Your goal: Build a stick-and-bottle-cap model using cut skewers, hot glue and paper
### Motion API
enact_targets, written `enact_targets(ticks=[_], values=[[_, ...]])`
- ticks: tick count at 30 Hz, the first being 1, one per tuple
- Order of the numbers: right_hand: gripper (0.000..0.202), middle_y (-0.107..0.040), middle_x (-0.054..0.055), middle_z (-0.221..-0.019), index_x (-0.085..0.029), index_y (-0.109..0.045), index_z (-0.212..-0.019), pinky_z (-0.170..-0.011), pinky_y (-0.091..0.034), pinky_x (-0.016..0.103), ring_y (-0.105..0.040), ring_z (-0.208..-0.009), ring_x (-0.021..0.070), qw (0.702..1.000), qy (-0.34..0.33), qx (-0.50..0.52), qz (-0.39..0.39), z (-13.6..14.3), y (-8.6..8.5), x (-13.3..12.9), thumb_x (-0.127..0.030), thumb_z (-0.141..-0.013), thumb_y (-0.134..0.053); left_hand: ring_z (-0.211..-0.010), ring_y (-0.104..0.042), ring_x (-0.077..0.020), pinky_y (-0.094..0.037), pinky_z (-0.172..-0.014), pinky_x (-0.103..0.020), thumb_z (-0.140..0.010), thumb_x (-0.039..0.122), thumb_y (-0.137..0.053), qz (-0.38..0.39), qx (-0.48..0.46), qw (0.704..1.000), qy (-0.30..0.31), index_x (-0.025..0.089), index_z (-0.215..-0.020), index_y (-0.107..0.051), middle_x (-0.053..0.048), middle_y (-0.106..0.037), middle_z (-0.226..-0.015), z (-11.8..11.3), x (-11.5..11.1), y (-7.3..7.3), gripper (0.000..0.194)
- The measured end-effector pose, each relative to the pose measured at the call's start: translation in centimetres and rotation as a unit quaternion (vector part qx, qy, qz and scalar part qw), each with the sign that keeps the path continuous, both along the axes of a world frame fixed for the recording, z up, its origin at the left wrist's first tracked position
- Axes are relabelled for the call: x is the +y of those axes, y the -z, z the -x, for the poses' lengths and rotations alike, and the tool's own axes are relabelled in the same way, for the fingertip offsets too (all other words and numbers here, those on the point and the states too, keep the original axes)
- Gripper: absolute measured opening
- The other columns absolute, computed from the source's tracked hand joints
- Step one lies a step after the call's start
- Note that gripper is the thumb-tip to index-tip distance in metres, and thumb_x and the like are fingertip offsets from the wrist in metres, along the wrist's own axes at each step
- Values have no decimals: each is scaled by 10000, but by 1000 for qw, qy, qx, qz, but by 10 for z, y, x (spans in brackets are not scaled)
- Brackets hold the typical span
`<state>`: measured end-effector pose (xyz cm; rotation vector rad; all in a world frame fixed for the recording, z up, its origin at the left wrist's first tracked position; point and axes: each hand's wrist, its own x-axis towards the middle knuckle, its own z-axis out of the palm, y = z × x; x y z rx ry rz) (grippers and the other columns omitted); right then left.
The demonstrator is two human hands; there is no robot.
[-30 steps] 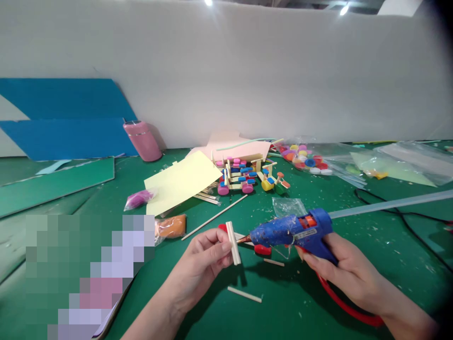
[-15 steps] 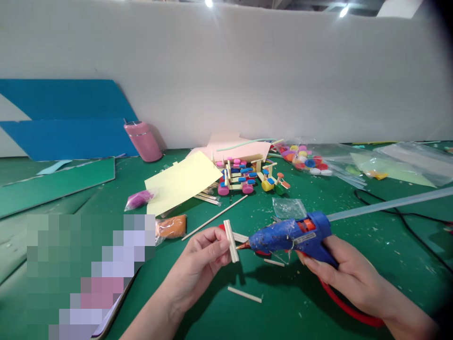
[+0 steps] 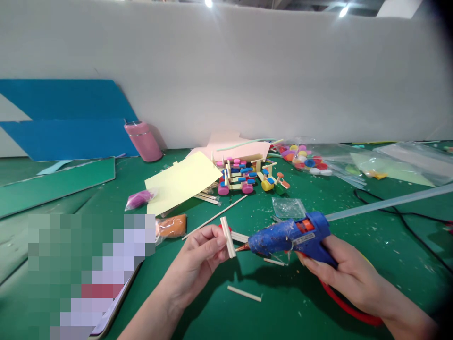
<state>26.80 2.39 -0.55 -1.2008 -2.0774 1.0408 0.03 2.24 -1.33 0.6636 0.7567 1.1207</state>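
Note:
Between the thumb and fingers of my left hand (image 3: 205,255) is a small bundle of short wooden sticks (image 3: 228,237), tilted upright. My right hand (image 3: 348,274) grips a blue glue gun (image 3: 283,238) by its handle, with a long clear glue stick (image 3: 392,203) jutting from its back. The copper-coloured nozzle points left, at or very near the lower end of the bundle; whether it touches I cannot tell. A loose short stick (image 3: 244,293) lies on the green table below. Behind the bundle, more short sticks (image 3: 239,236) are partly hidden.
Small stick-and-disc models (image 3: 240,177) stand at the back centre. A bag of coloured discs (image 3: 307,158) lies right of them. A yellow sheet (image 3: 182,182), an orange packet (image 3: 172,226) and a pink bottle (image 3: 144,141) are to the left. A black cable (image 3: 403,217) crosses the right side.
My left hand has shifted slightly left and up with the stick bundle. The glue gun has barely moved, and its nozzle stays close to the bundle's lower end.

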Motion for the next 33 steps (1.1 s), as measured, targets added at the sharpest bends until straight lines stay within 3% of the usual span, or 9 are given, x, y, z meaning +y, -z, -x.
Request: enact_targets(ticks=[20, 25, 29, 33], values=[[139, -601, 17, -732, -204, -586, -884, -565, -465, 222, -548, -628, 145, 1000, 6, 3, -1, 5, -4, 0, -296, -834, -494, -489, -429, -43, -357, -494, -138, -710, 178, -675, 12, -6, 1000, -16, 118, -625, -600, 16, -531, -528, 0, -1, -2, 128], [176, -562, 4, -662, -187, -583, -884, -499, -431, 214, -494, -549, 119, 996, 57, 62, 35, 9, -1, -1, -338, -823, -517, -495, -442, -45, -364, -502, -140, -716, 176, -670, 13, -3, 1000, -14, 115, -642, -611, 8, -550, -537, 0, -1, -2, 113], [205, -488, -35, -586, -181, -509, -906, -424, -387, 188, -437, -466, 85, 976, 78, 173, 104, 11, 2, 1, -363, -818, -535, -507, -445, -51, -374, -518, -149, -727, 177, -660, 9, 1, 1000, -15, 119, -640, -608, 13, -535, -532, 0, -1, -1, 117], [194, -470, -60, -514, -200, -472, -925, -391, -359, 187, -414, -413, 80, 961, 115, 234, 90, 6, -1, 11, -349, -821, -542, -509, -434, -48, -371, -514, -145, -723, 178, -664, 7, 2, 1000, -14, 117, -649, -611, 14, -532, -549, 0, -1, -1, 109]])
